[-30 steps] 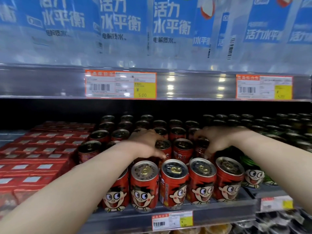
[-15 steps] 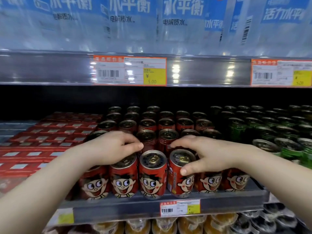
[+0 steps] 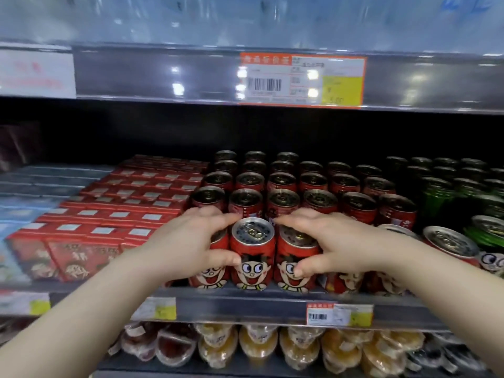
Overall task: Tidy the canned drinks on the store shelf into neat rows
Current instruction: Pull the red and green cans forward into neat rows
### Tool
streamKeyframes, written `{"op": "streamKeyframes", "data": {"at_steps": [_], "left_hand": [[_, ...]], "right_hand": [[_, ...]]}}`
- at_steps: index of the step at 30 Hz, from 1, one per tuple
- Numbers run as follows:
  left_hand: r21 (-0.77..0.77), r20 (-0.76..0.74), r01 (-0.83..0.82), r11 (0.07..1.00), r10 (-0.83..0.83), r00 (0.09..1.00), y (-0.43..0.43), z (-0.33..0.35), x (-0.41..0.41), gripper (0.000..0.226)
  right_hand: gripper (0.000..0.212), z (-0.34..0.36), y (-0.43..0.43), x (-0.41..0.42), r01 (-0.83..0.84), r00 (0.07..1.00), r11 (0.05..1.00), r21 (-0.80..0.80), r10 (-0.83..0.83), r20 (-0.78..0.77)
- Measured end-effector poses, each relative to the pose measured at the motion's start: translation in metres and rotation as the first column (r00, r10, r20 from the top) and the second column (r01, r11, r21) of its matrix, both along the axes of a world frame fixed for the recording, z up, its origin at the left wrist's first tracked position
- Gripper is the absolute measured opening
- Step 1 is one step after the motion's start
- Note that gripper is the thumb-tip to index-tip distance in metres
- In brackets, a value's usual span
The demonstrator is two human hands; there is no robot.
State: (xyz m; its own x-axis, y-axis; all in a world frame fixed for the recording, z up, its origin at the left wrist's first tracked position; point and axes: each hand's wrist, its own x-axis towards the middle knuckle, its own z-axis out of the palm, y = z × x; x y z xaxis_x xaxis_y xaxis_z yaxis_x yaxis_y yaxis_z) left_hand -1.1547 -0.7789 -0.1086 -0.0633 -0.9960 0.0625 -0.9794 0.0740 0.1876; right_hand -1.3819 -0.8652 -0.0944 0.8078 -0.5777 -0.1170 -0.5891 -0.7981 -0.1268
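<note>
Red cartoon-face cans stand in rows on the middle shelf (image 3: 245,302). In the front row, one red can (image 3: 252,255) stands fully visible between my hands. My left hand (image 3: 188,246) wraps the front can to its left (image 3: 211,276), fingers over the lid and thumb on the front. My right hand (image 3: 335,246) wraps the front can to its right (image 3: 291,271) the same way. Further front cans on the right (image 3: 450,244) are partly hidden by my right forearm. The back rows of red cans (image 3: 283,184) stand in straight lines.
Flat red cartons (image 3: 114,214) fill the shelf left of the cans, green cans (image 3: 441,195) the right. The upper shelf rail carries a price tag (image 3: 301,80). Another price tag (image 3: 338,315) sits on the shelf lip. Fruit jelly cups (image 3: 259,347) lie on the shelf below.
Both hands have drawn closer together along the front row and now flank a single can. The view has shifted, so the cans sit further right in the frame.
</note>
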Motion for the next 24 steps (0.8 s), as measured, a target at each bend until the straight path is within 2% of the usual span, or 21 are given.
{"op": "streamKeyframes", "data": {"at_steps": [6, 10, 12, 14, 18, 21, 24], "left_hand": [[0.018, 0.027, 0.010, 1.000, -0.010, 1.000, -0.006, -0.001, 0.004, 0.077], [0.002, 0.134, 0.007, 1.000, -0.007, 0.991, -0.005, 0.002, 0.002, 0.091], [-0.064, 0.150, 0.038, 0.997, -0.028, 0.988, -0.006, 0.002, -0.004, 0.103], [-0.071, 0.145, 0.099, 0.993, -0.088, 0.986, -0.009, 0.002, -0.014, 0.101], [-0.014, 0.188, 0.151, 0.988, -0.145, 0.971, -0.016, 0.000, -0.024, 0.083], [0.004, 0.185, 0.136, 0.991, -0.134, 0.974, -0.016, 0.002, -0.024, 0.085], [-0.051, 0.178, 0.136, 0.989, -0.125, 0.976, -0.019, 0.007, -0.035, 0.093]], "right_hand": [[0.085, 0.001, -0.005, 0.004, 0.024, 1.000, 0.998, 0.062, -0.024, 0.002], [0.098, 0.010, -0.002, -0.013, 0.137, 0.983, 0.985, 0.101, -0.147, 0.106], [0.101, 0.017, -0.002, -0.026, 0.211, 0.976, 0.976, 0.043, -0.213, 0.045], [0.101, 0.020, -0.001, -0.033, 0.278, 0.959, 0.961, -0.004, -0.277, -0.054], [0.097, 0.014, 0.004, -0.030, 0.324, 0.946, 0.946, -0.025, -0.325, -0.023], [0.098, 0.016, 0.007, -0.035, 0.344, 0.939, 0.939, 0.012, -0.344, -0.005], [0.100, 0.026, 0.007, -0.054, 0.400, 0.912, 0.916, 0.021, -0.395, -0.114]]}}
